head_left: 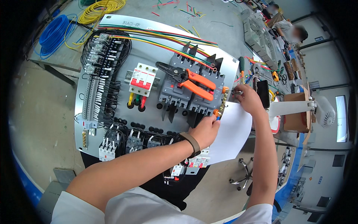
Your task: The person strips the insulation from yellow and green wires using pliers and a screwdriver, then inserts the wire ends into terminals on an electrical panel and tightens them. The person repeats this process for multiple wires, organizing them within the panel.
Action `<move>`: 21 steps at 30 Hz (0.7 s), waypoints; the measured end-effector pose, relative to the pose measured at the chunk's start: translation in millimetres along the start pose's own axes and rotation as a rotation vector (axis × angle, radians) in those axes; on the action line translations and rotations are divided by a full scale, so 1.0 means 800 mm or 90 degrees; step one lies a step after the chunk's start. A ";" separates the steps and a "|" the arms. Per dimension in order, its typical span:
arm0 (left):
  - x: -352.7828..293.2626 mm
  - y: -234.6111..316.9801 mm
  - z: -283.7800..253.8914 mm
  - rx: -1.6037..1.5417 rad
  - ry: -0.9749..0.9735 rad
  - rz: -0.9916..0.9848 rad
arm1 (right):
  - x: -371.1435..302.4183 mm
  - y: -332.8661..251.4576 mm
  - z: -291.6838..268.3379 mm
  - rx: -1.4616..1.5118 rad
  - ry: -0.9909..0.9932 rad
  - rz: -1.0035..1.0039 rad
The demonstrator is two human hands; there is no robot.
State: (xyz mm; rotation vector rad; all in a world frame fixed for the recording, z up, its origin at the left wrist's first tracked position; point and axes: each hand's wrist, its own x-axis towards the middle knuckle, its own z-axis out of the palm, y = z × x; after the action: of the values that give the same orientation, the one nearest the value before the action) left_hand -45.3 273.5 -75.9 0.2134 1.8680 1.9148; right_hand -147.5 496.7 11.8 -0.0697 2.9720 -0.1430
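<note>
A brass terminal bar on two orange insulators runs along the right edge of a grey metal panel. Beside its lower orange insulator, my left hand is closed, its fingertips against a short bit of blue; what they grip is hidden. My right hand pinches something small and metallic next to the bar's upper end, too small to name. Orange-handled wire strippers lie across two dark grey moulded-case breakers. Left of these sits a white breaker with red levers.
Black-wired relays and terminal blocks fill the panel's left side. White paper lies under my right forearm. Blue and yellow wire coils sit at the back left. A white fan stands right; a person works beyond.
</note>
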 end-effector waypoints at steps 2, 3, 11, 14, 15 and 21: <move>0.002 -0.004 -0.001 -0.006 0.010 0.004 | 0.008 -0.002 0.004 -0.022 -0.016 -0.017; 0.002 -0.002 -0.001 -0.007 0.007 0.011 | 0.008 0.002 0.003 -0.032 -0.012 -0.028; 0.004 -0.003 0.000 -0.019 -0.021 0.013 | 0.009 0.025 -0.003 -0.132 0.074 -0.178; 0.004 -0.005 0.004 -0.008 -0.003 0.044 | -0.004 0.010 -0.026 0.031 0.201 -0.097; 0.005 -0.007 0.004 -0.005 0.012 0.064 | -0.010 -0.003 -0.039 0.115 0.256 -0.079; 0.008 -0.010 0.000 -0.070 -0.020 -0.010 | -0.094 -0.057 -0.078 0.375 -0.080 0.033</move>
State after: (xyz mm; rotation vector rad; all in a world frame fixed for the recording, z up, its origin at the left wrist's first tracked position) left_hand -49.0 275.9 -84.8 0.1917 1.7337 1.9856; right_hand -81.7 461.1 90.0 0.0704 2.6781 -0.9520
